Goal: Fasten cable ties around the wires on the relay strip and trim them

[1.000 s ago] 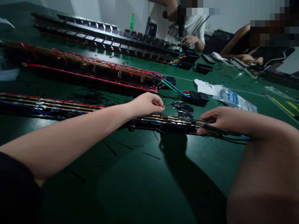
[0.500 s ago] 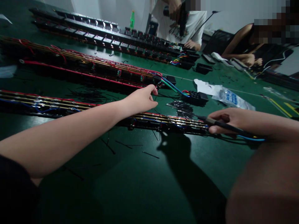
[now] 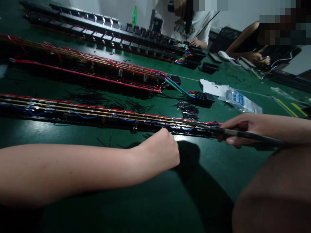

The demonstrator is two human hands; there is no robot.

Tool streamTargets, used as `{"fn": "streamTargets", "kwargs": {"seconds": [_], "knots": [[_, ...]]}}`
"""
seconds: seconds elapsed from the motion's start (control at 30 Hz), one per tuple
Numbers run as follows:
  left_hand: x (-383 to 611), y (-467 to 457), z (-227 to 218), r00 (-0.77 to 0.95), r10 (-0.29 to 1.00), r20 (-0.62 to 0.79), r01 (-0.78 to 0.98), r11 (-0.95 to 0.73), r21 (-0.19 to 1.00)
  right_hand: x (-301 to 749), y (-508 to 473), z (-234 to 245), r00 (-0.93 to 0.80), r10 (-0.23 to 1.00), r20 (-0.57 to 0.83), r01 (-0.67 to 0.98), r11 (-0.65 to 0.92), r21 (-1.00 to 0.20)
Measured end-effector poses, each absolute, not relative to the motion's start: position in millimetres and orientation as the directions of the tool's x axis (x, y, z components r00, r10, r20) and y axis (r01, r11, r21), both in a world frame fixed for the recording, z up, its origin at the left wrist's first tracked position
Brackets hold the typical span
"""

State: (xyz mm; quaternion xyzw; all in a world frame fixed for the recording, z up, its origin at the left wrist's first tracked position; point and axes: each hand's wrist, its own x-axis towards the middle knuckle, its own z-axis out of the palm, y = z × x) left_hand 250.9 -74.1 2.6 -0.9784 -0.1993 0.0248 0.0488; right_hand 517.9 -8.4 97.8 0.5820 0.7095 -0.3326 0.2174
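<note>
A long black strip [image 3: 73, 113] with brass bars and red and blue wires lies across the green table [image 3: 136, 200] in front of me. My left hand [image 3: 161, 152] is curled into a fist at the strip's near edge, and what it holds, if anything, is hidden. My right hand [image 3: 239, 126] grips a thin dark pen-like tool [image 3: 252, 136] whose tip reaches along the top of the strip's right end. A heap of short black pieces [image 3: 188, 110] lies just behind the strip.
Two more wired strips [image 3: 92, 69] and a row of black socket units [image 3: 116, 35] lie farther back. A plastic bag [image 3: 239, 101] and white paper [image 3: 211, 86] sit at right. Two other people work at the far side, one holding a power driver [image 3: 188, 16]. A green bottle [image 3: 134, 15] stands behind.
My left hand drew back from beyond the strip toward me and closed into a fist at its near edge. My right hand kept hold of the tool at the strip's right end.
</note>
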Motion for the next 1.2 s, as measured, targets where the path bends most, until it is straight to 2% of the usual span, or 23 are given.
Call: {"fn": "streamTargets", "kwargs": {"seconds": [0.1, 0.27, 0.63, 1.03, 1.2], "knots": [[251, -74, 3, 0.924, 0.381, -0.034, 0.375, -0.92, -0.114, 513, -6, 93, -0.222, 0.546, -0.808, 0.967, 0.021, -0.252], [253, -80, 3, 0.919, 0.393, -0.026, 0.389, -0.916, -0.1, 505, 2, 80, -0.243, 0.499, -0.832, 0.966, 0.046, -0.255], [255, -82, 3, 0.845, 0.528, -0.087, 0.521, -0.849, -0.09, 503, 0, 83, -0.216, 0.511, -0.832, 0.971, 0.023, -0.238], [256, -79, 3, 0.851, 0.52, -0.07, 0.517, -0.854, -0.053, 507, 4, 74, -0.207, 0.536, -0.819, 0.968, -0.01, -0.251], [256, -79, 3, 0.855, 0.516, -0.057, 0.514, -0.856, -0.049, 510, 6, 70, -0.206, 0.509, -0.836, 0.966, -0.031, -0.257]]}}
